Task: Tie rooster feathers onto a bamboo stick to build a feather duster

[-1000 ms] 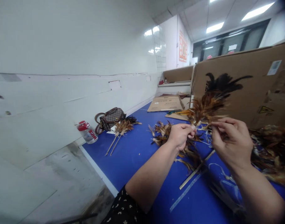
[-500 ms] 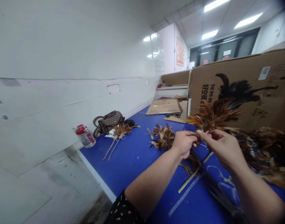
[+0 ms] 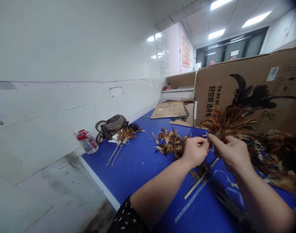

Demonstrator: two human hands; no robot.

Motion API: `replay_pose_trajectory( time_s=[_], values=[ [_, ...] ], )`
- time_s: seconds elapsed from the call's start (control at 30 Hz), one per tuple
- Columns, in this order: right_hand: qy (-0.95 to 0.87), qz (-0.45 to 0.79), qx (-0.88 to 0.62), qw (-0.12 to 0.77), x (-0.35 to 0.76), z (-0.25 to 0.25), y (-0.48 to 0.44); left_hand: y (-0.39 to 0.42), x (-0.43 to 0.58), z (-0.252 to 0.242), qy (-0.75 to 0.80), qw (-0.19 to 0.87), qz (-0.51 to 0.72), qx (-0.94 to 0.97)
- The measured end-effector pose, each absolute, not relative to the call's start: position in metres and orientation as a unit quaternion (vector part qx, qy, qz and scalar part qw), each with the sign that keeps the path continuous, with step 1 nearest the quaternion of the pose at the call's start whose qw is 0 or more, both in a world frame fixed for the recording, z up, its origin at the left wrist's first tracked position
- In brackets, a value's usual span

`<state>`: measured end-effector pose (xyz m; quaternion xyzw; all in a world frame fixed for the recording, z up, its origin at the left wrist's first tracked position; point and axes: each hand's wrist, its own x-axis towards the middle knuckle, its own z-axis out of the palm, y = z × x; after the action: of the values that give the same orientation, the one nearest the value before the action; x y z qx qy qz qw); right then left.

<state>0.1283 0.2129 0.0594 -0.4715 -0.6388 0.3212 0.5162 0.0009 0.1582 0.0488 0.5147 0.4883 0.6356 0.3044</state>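
Observation:
My right hand (image 3: 232, 157) is closed round the base of a feather bundle (image 3: 227, 119), thumb on the near side. Brown and rust feathers fan upward from it, and long black plumes (image 3: 254, 94) stick out above to the right. Close against it, my left hand (image 3: 195, 151) is pinched at the bundle's base; what its fingertips hold is hidden. Left of that hand lies a heap of brown feathers (image 3: 171, 142) on the blue table (image 3: 138, 181). Below the hands are a thin stick (image 3: 201, 179) and a clear strip (image 3: 193, 200).
Two feather dusters (image 3: 122, 139) with thin handles lie by a checked handbag (image 3: 114, 124) and a red-capped bottle (image 3: 87, 142). A big cardboard box (image 3: 235, 77) stands behind, more feathers (image 3: 279, 155) at right. Flat cardboard (image 3: 169, 110) and scissors (image 3: 179, 119) lie at the back.
The feather bundle and black plumes have shifted slightly right and turned in my right hand. My left hand has moved a little to the right, still pinched at the base.

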Motion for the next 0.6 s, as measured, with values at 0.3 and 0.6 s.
replay_pose_trajectory(
  time_s=[0.3, 0.6],
  values=[
    [-0.618, 0.289, -0.525, 0.51, 0.127, 0.058, 0.216, 0.151, 0.006, 0.041, 0.549, -0.028, 0.451, 0.703],
    [-0.636, 0.248, -0.535, 0.497, 0.123, 0.055, 0.216, 0.152, 0.009, 0.026, 0.605, -0.006, 0.404, 0.686]
  ],
)
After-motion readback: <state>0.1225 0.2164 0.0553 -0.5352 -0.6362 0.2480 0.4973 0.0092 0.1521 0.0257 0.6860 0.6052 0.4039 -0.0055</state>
